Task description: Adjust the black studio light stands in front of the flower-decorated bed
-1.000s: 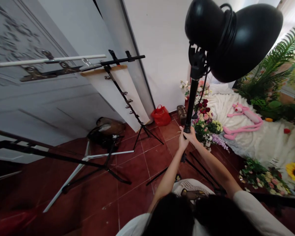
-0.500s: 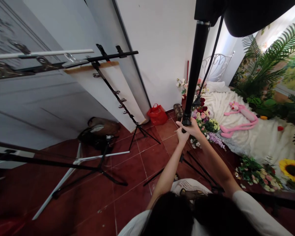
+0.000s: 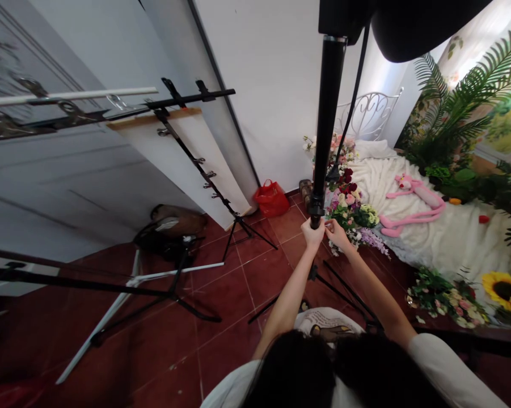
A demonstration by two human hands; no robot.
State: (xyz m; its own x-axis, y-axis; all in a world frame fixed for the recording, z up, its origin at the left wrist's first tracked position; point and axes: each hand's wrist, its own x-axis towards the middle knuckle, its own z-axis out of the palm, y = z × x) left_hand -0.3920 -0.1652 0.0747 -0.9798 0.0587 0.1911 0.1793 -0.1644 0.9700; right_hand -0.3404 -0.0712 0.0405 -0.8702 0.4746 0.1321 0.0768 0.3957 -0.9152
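A black light stand [image 3: 330,102] rises upright in front of me, with a large dark lamp head [image 3: 421,25] at its top, partly cut off by the frame. My left hand [image 3: 313,232] is wrapped round the pole just below its black collar [image 3: 317,207]. Close beside it on the right, my right hand [image 3: 338,235] has its fingertips pinched together near the pole. Whatever lies between those fingertips is too small to make out. A cord [image 3: 352,107] hangs along the pole, with a dark piece at its lower end.
On the left stand a white backdrop board [image 3: 204,164] with clips and several tripod legs [image 3: 178,300] across the red tiles. A red bag [image 3: 272,198] sits by the wall. To the right are flowers [image 3: 349,198], a pink plush toy [image 3: 421,198] on white fabric, and palm leaves [image 3: 485,85].
My right hand has come off the pole's collar and moved slightly down, to the right of the pole. The pole and lamp head have shifted left in view. My left hand still grips the pole.
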